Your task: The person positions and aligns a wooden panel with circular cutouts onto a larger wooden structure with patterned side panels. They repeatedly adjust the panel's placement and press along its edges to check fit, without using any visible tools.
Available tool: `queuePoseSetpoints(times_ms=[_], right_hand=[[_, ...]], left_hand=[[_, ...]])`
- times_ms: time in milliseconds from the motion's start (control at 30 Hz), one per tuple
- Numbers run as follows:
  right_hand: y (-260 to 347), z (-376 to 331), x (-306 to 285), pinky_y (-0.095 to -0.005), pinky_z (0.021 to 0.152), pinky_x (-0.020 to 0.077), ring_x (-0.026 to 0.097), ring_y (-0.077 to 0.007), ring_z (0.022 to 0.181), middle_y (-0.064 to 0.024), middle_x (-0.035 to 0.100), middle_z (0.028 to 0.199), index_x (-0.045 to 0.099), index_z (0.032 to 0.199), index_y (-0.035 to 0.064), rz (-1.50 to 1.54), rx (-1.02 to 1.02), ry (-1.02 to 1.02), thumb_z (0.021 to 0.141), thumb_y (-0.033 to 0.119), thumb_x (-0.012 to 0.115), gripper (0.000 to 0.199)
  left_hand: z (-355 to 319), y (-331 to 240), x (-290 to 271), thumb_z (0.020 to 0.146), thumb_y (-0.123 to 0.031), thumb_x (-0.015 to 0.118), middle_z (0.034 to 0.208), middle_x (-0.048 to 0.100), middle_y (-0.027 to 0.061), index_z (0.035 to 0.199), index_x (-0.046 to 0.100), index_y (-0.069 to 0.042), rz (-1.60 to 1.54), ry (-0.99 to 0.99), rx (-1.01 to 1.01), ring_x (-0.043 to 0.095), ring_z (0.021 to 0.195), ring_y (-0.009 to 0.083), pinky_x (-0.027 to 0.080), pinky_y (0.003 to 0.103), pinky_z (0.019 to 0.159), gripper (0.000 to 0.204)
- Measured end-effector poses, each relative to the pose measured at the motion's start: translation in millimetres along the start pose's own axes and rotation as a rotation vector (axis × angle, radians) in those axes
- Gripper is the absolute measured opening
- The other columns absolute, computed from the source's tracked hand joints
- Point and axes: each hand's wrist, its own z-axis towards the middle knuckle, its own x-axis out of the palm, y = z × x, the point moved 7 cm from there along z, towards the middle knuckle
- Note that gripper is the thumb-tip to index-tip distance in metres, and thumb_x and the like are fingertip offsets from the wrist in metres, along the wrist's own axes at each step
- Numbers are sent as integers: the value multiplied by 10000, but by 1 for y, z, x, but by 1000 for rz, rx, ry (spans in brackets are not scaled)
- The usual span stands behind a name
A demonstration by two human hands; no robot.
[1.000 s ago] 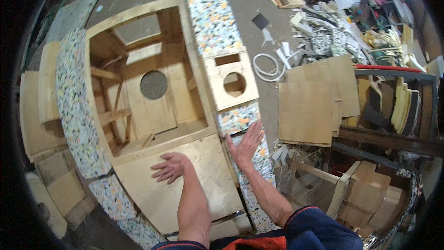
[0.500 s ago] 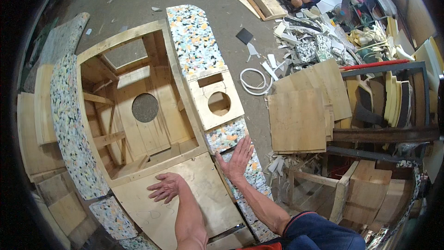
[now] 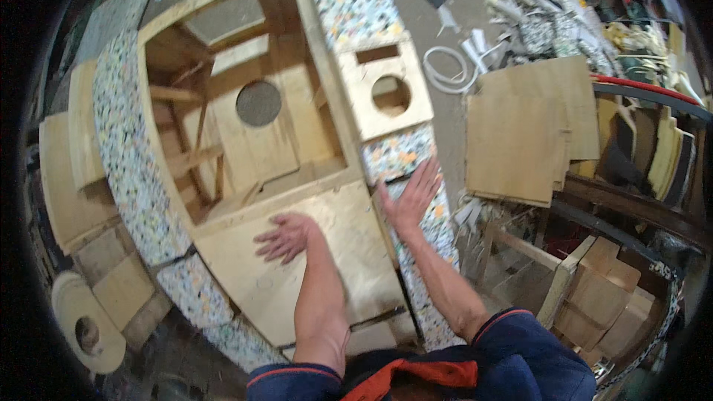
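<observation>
Right hand (image 3: 412, 199) spread wide, thumb out, right over the speckled foam (image 3: 401, 147)! Left hand (image 3: 286, 238), fingers fanned, over the panel (image 3: 345, 252), contact hard to call. Just ahead of it, the open box (image 3: 267, 148); beside that, a holed board (image 3: 382, 119) across the foam; farther right, plywood sheets (image 3: 512, 141).
</observation>
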Motion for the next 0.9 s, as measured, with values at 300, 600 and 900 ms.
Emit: queuePoseSetpoints(times_ms=[300, 600, 900], right_hand=[[-2, 0, 4, -670, 1306, 129, 162, -544, 1628, -415, 199, 1716, 260, 1601, -213, -12, 5, 20, 903, 629, 756, 1201], [-2, -1, 3, -662, 1311, 120, 154, -526, 1636, -418, 193, 1716, 261, 1597, -223, 10, 14, 29, 904, 608, 763, 1192], [-5, 4, -3, -661, 1312, 111, 158, -520, 1638, -392, 204, 1728, 291, 1601, -197, 107, 40, 60, 869, 581, 813, 1189]], left_hand=[[-5, -5, -19, 1062, -624, 366, 1820, 162, 191, 1748, 250, -206, -15, 12, 2, 194, 1645, 489, 201, 752, 1240, 812], [-7, -16, -30, 1080, -549, 407, 1812, 126, 245, 1746, 226, -139, -20, 42, -18, 169, 1642, 519, 196, 764, 1244, 803], [-6, -15, -28, 1075, -602, 385, 1827, 155, 177, 1746, 261, -217, 46, 21, -40, 201, 1645, 487, 222, 748, 1243, 784]])
